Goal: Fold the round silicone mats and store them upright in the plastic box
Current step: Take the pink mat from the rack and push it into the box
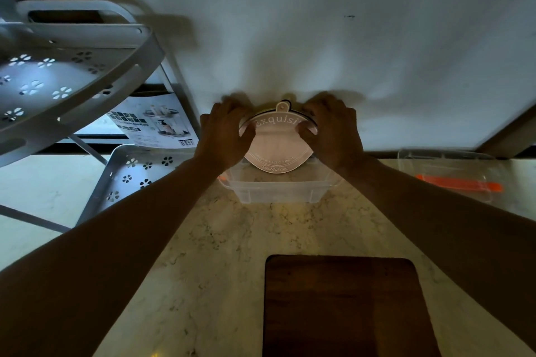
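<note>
A pale pink round silicone mat (275, 148) with raised lettering and a small hanging tab on top stands upright in a clear plastic box (278, 193) at the back of the marble counter. A dark edge of another mat shows just behind it. My left hand (224, 132) grips the mat's left rim and my right hand (333, 129) grips its right rim, with the thumbs on the front face. The mat's lower part sits inside the box.
A clear lid (452, 174) with an orange strip lies on the counter to the right. A dark wooden board (345, 307) lies near the front edge. A white perforated metal rack (72, 75) and a printed carton (153, 124) stand on the left. A white wall rises behind the box.
</note>
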Demonstrator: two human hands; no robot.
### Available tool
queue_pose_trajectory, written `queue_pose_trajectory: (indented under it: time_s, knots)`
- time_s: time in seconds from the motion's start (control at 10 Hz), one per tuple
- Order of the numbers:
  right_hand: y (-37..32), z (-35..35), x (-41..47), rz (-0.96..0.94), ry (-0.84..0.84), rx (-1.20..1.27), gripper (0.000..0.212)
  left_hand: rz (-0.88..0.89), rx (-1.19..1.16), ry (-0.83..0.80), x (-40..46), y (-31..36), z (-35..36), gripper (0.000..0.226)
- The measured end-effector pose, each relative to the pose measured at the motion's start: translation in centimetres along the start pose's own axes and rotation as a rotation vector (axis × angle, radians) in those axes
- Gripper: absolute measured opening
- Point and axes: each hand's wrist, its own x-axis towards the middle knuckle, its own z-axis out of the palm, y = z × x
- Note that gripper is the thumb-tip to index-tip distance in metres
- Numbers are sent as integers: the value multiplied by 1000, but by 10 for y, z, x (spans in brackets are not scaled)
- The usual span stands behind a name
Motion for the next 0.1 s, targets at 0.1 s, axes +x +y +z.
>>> queue_pose_trajectory:
  time_s: [0.1]
  knots:
    - [-1, -3, 1, 2, -34, 3, 42, 0, -13, -1, -2, -2, -4, 37]
